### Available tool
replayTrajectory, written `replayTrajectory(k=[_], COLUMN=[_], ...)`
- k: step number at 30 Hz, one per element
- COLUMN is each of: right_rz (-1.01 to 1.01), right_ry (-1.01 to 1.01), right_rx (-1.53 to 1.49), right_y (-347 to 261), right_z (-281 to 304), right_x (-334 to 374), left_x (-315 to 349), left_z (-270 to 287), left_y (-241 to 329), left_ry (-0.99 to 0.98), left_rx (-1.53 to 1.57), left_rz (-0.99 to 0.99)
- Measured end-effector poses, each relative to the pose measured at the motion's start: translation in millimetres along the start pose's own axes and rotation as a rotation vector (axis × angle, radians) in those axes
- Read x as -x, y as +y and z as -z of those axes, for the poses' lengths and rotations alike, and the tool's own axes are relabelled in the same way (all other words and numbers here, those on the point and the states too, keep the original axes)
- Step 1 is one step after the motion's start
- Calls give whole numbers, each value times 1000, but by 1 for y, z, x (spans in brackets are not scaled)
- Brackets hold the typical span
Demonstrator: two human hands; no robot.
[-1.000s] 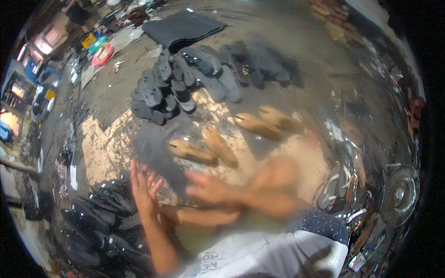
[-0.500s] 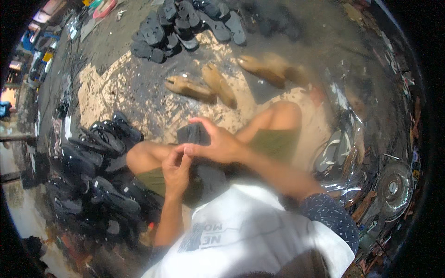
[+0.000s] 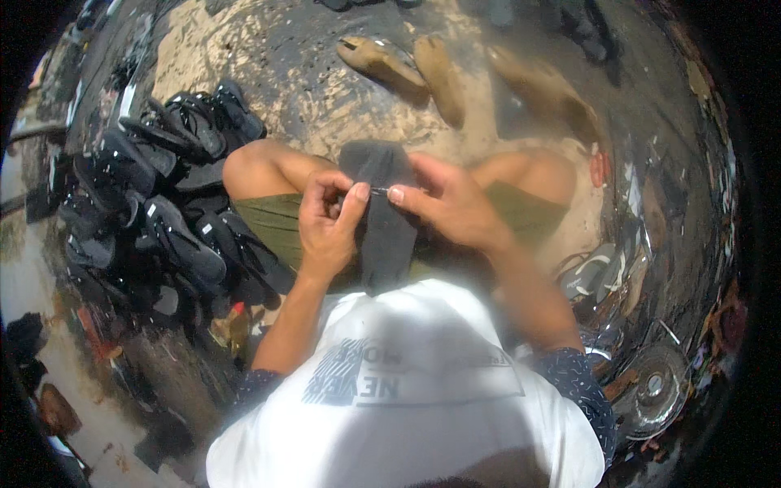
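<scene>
A dark grey sandal lies lengthwise over my lap, its far end standing out beyond my fingers. My left hand is closed at its left edge, thumb and forefinger pinched together. From the other side my right hand grips it, with the thumb on top and the fingers along the right edge. Both thumbs come close together over the middle of the sandal. A thin, pale, shiny line shows between the thumb tips; what it is cannot be made out.
Black sandals are heaped left of my knee. Beyond my legs lie brown wooden shoe lasts on a stained, light-coloured sheet. To the right are light-strapped sandals and a round fan grille.
The view has tipped down toward my lap. My hands have shifted apart to the two sides of the sandal, which now shows at greater length.
</scene>
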State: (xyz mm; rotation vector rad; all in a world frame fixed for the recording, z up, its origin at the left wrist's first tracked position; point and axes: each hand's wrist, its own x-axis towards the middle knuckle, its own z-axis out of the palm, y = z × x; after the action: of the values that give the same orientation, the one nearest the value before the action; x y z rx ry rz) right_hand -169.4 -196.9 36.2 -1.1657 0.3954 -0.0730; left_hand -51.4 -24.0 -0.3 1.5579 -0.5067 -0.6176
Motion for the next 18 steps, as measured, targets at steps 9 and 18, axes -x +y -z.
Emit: replayTrajectory(k=[9,18], right_rz=[104,298], right_ry=[56,514], right_rx=[234,143], right_y=[3,-5], right_z=[1,66], right_x=[-20,-115], left_x=[-23,-36], left_z=[5,-1], left_y=[24,-9], left_ry=[-17,-122], left_rx=[441,-570], left_rz=[157,-277])
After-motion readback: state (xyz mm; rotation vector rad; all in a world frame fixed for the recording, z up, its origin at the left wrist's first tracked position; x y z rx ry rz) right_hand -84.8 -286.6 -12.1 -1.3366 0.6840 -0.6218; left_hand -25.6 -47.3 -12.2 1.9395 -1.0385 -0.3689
